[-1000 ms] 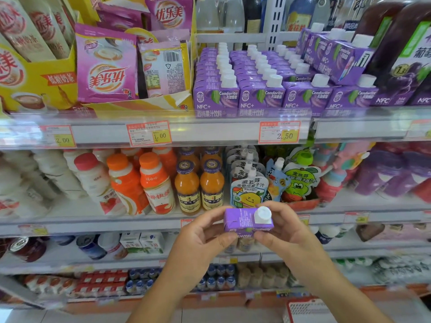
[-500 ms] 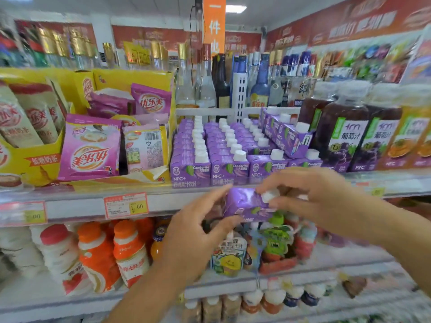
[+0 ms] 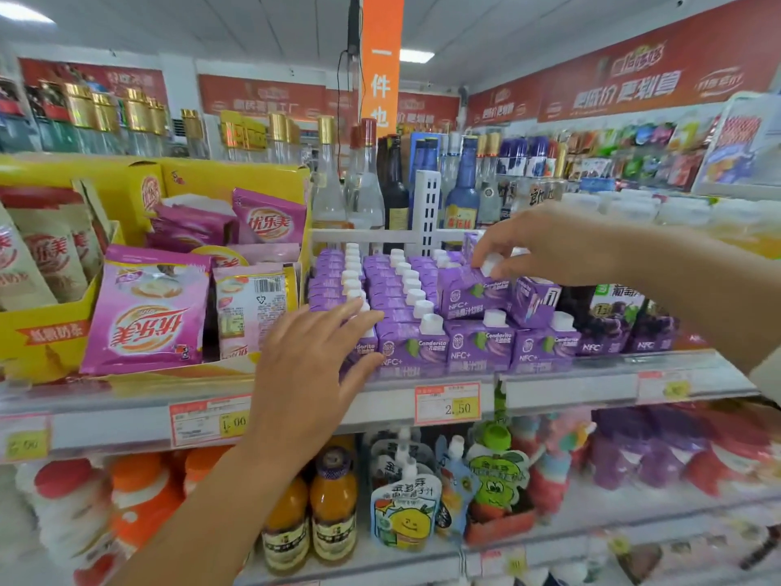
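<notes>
Since the earlier frame the purple juice carton (image 3: 471, 293) has left the space in front of the shelf edge. It now rests on top of the stocked cartons (image 3: 405, 344), as a second layer towards the right of the block, upright with its label facing me. My right hand (image 3: 553, 247) reaches in from the right, and its grip pinches the carton's white cap (image 3: 492, 263) between thumb and fingertips. My left hand (image 3: 308, 374) has let go of the carton and dropped to the front left of the block. Its grip is released, with fingers straight and spread and fingertips touching the front cartons of the leftmost row. Just right of the held carton, a tilted carton (image 3: 532, 298) lies on the same upper layer. The block stands on the shelf (image 3: 549, 387), above a price tag (image 3: 448, 403) reading 2.50. Pink milk tea sachets (image 3: 148, 319) in a yellow display box (image 3: 42, 327) stand to the left, dark grape juice bottles (image 3: 613, 315) to the right, and glass liquor bottles (image 3: 329, 184) behind.
</notes>
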Tool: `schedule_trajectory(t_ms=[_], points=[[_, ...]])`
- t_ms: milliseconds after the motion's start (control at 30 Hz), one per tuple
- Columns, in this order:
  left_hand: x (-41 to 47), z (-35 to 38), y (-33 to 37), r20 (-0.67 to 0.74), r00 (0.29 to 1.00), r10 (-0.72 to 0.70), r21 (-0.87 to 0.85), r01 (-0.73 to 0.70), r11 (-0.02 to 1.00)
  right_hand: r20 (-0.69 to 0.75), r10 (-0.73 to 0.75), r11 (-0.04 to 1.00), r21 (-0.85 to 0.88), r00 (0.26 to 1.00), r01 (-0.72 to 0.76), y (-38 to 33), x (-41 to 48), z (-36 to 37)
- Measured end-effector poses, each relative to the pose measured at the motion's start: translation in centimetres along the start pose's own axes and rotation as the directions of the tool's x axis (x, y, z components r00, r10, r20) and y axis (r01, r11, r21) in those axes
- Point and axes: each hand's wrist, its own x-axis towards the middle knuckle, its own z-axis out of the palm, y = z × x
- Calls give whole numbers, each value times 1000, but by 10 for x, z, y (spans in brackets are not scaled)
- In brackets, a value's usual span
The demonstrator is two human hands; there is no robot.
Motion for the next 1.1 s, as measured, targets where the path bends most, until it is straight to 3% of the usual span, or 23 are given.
schedule_trajectory(t_ms=[333,1100], points=[[0,6,-3,-57,998,34,-9,-35,999,70,51,996,73,996,-56,3,9,1],[-2,9,-4,-113,991,65,-2,-65,998,183,55,998,25,982,-61,-8,22,0]])
